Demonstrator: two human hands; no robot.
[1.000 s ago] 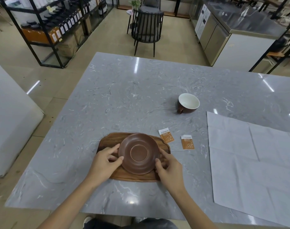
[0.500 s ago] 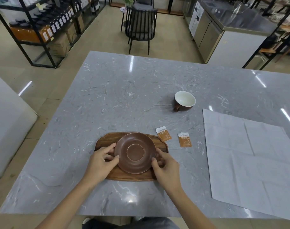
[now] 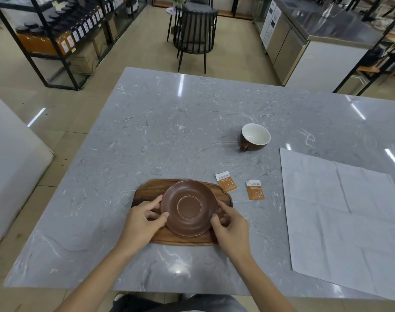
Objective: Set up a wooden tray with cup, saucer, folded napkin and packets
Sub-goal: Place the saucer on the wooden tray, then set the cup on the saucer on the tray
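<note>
Across a wide grey marble-patterned table [image 3: 169, 131], ceiling lights are glinting in streaks, and the room around it is showing a beige tiled floor, one dark slatted chair [image 3: 195, 34] at the far edge, black metal shelving [image 3: 56, 37] stocked with jars on the left, and a steel-topped counter [image 3: 316, 34] on the right; near the front edge one oblong dark wooden tray [image 3: 147, 192] is lying flat, and one round brown ceramic saucer [image 3: 189, 207] is sitting on it, covering most of its middle. One left hand [image 3: 142, 221] is gripping the saucer's left rim, thumb on top and fingers curled beneath; one right hand [image 3: 231, 226] is gripping the right rim in the same way; both forearms are reaching in from below. Two small orange-and-white packets [image 3: 226, 181] are lying just right of the tray, apart from each other; one brown cup with a white inside [image 3: 255, 137] is standing well beyond them, handle toward the viewer; one large pale grey napkin [image 3: 340, 212], unfolded and creased, is spreading flat over the right side.
</note>
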